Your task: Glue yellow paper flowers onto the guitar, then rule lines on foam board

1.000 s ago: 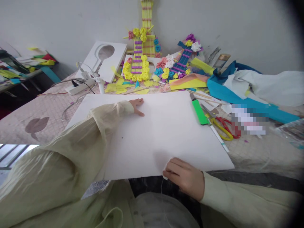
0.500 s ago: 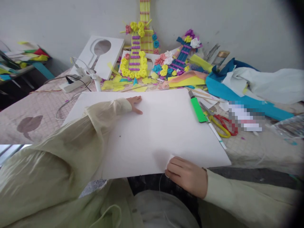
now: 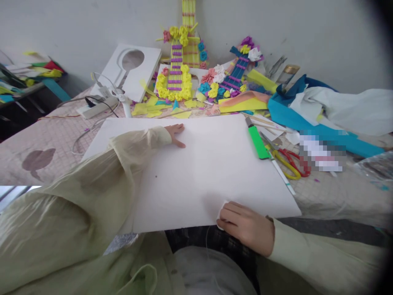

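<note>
A large white board (image 3: 196,176) lies flat before me, its near edge close to my body. My left hand (image 3: 176,134) rests on its far half with fingers spread, holding nothing. At the near right edge, my right hand (image 3: 247,227) is closed around a small white piece (image 3: 221,214), mostly hidden by the fingers, and presses it to the board. I cannot tell what kind of thing it is. A thin white strand hangs below that hand. A green-handled cutter (image 3: 258,140) lies on the board's right edge, beside a white pen (image 3: 283,177).
Right of the board are scissors (image 3: 290,164) with yellow and red handles and blue crepe paper (image 3: 285,110). Behind stand paper-flower guitars (image 3: 176,73), a white cut-out panel (image 3: 123,67) and a glass jar (image 3: 288,76). A power strip (image 3: 96,107) with cables sits at left.
My right hand has slid slightly to the right along the near edge with the white piece. My left hand stays spread in place. The view has shifted a little.
</note>
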`<state>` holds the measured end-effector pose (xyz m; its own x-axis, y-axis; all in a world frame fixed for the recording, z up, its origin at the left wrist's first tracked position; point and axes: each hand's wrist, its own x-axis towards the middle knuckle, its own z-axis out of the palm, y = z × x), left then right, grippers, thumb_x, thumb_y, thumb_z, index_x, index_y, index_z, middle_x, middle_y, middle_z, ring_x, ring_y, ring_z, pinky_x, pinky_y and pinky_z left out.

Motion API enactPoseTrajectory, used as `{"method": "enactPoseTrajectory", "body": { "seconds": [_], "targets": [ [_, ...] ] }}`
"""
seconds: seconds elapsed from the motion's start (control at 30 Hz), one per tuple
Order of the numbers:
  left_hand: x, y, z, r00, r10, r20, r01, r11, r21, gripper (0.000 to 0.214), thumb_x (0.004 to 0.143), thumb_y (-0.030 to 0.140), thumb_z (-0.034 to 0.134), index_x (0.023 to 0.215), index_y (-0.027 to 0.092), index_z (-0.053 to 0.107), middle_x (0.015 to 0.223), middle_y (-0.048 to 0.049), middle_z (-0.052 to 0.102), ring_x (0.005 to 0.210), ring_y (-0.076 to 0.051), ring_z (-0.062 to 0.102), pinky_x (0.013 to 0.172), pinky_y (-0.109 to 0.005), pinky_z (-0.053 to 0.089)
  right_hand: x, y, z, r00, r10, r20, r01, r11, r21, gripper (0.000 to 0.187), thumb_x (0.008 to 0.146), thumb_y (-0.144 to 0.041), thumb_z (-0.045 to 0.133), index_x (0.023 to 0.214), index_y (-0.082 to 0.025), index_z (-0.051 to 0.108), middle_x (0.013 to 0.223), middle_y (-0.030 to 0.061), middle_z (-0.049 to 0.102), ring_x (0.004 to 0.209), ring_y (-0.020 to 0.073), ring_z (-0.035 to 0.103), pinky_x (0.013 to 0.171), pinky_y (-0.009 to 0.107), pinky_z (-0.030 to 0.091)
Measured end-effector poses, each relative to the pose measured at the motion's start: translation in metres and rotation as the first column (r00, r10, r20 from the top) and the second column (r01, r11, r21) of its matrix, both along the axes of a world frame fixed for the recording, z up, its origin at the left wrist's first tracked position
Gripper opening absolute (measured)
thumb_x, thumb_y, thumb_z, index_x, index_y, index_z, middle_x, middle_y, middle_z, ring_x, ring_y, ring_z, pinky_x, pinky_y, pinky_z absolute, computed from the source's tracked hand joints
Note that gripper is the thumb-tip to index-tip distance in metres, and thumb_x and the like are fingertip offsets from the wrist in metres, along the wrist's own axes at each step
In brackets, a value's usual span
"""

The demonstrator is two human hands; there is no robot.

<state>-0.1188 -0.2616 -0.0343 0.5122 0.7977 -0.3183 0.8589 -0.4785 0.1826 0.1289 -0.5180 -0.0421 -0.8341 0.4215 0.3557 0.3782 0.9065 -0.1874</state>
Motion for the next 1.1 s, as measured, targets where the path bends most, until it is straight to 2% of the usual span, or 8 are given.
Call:
{"method": "enactPoseTrajectory", "body": {
  "seconds": [0.17, 0.3, 0.5, 0.6, 0.7, 0.8, 0.93, 1.1],
  "targets": [
    [0.002, -0.001, 0.004, 1.000, 0.002, -0.023, -0.002, 1.000, -0.019, 0.115, 0.049, 0.072, 0.047, 0.139, 0.009, 0.011, 0.147, -0.0091, 0.004, 0.133, -0.026, 0.006, 0.108, -0.034, 0.005, -0.002, 0.002, 0.002, 0.999, 0.025, -0.031, -0.024, 1.000, 0.012, 0.032, 0.089, -0.008, 0.039, 0.062, -0.010, 0.056, 0.065, 0.0049, 0.046, 0.064, 0.0155, 0.039, 0.060, 0.029, 0.033],
    [0.003, -0.002, 0.007, 0.999, -0.014, -0.037, 0.013, 1.000, -0.022, 0.115, 0.049, 0.072, 0.047, 0.138, 0.008, 0.013, 0.146, -0.0102, 0.005, 0.133, -0.025, 0.006, 0.108, -0.032, 0.005, 0.006, -0.006, 0.005, 0.997, -0.055, 0.058, 0.057, 0.998, -0.029, 0.028, 0.088, -0.010, 0.042, 0.063, -0.012, 0.055, 0.064, 0.0030, 0.045, 0.063, 0.0151, 0.040, 0.056, 0.029, 0.029],
    [0.004, 0.000, 0.008, 0.998, -0.023, -0.063, 0.020, 0.999, -0.040, 0.118, 0.048, 0.074, 0.048, 0.138, 0.005, 0.013, 0.146, -0.0118, 0.005, 0.133, -0.025, 0.007, 0.108, -0.032, 0.006, -0.001, 0.013, 0.002, 0.989, -0.112, 0.101, 0.101, 0.989, 0.109, 0.022, 0.077, -0.006, 0.052, 0.056, -0.013, 0.051, 0.062, 0.0032, 0.043, 0.059, 0.0157, 0.038, 0.053, 0.030, 0.026],
    [0.003, -0.001, 0.006, 0.998, -0.033, -0.055, 0.031, 0.999, -0.030, 0.116, 0.050, 0.075, 0.048, 0.138, 0.008, 0.014, 0.146, -0.0116, 0.006, 0.133, -0.026, 0.007, 0.108, -0.035, 0.007, -0.009, 0.052, 0.002, 0.988, -0.077, 0.131, 0.053, 0.982, 0.179, 0.022, 0.076, -0.003, 0.051, 0.056, -0.013, 0.052, 0.063, 0.0043, 0.044, 0.061, 0.0164, 0.039, 0.054, 0.030, 0.029],
    [0.001, -0.003, 0.003, 1.000, -0.025, -0.017, 0.025, 1.000, -0.010, 0.113, 0.051, 0.075, 0.048, 0.139, 0.012, 0.015, 0.145, -0.0112, 0.008, 0.133, -0.026, 0.009, 0.108, -0.039, 0.008, -0.019, 0.101, 0.005, 0.964, -0.040, 0.264, 0.019, 0.996, 0.082, 0.018, 0.075, -0.001, 0.052, 0.060, -0.012, 0.057, 0.066, 0.0049, 0.048, 0.063, 0.0162, 0.042, 0.057, 0.029, 0.032],
    [0.001, -0.005, 0.001, 1.000, -0.022, 0.020, 0.022, 1.000, 0.005, 0.112, 0.051, 0.074, 0.050, 0.138, 0.013, 0.017, 0.145, -0.0122, 0.010, 0.133, -0.027, 0.010, 0.108, -0.040, 0.009, -0.030, 0.155, 0.008, 0.933, -0.108, 0.345, 0.135, 0.989, -0.055, 0.015, 0.075, -0.002, 0.053, 0.066, -0.011, 0.062, 0.071, 0.0068, 0.052, 0.069, 0.0166, 0.047, 0.063, 0.028, 0.036],
    [0.001, -0.005, 0.001, 0.999, -0.026, 0.030, 0.026, 1.000, 0.012, 0.112, 0.051, 0.073, 0.053, 0.138, 0.011, 0.018, 0.145, -0.0137, 0.011, 0.132, -0.030, 0.011, 0.107, -0.042, 0.011, -0.043, 0.230, 0.005, 0.926, -0.246, 0.288, 0.288, 0.951, -0.116, 0.016, 0.073, 0.001, 0.054, 0.073, -0.011, 0.065, 0.076, 0.0073, 0.055, 0.079, 0.0173, 0.051, 0.072, 0.027, 0.038],
    [0.001, -0.006, 0.005, 0.999, -0.029, 0.037, 0.030, 0.999, -0.011, 0.111, 0.052, 0.072, 0.054, 0.138, 0.012, 0.018, 0.144, -0.0138, 0.011, 0.132, -0.028, 0.011, 0.107, -0.042, 0.012, -0.053, 0.310, 0.006, 0.872, -0.473, 0.128, 0.490, 0.828, -0.273, 0.008, 0.084, -0.016, 0.054, 0.081, -0.011, 0.060, 0.089, 0.0053, 0.057, 0.090, 0.0177, 0.052, 0.083, 0.036, 0.040]
  ]
}}
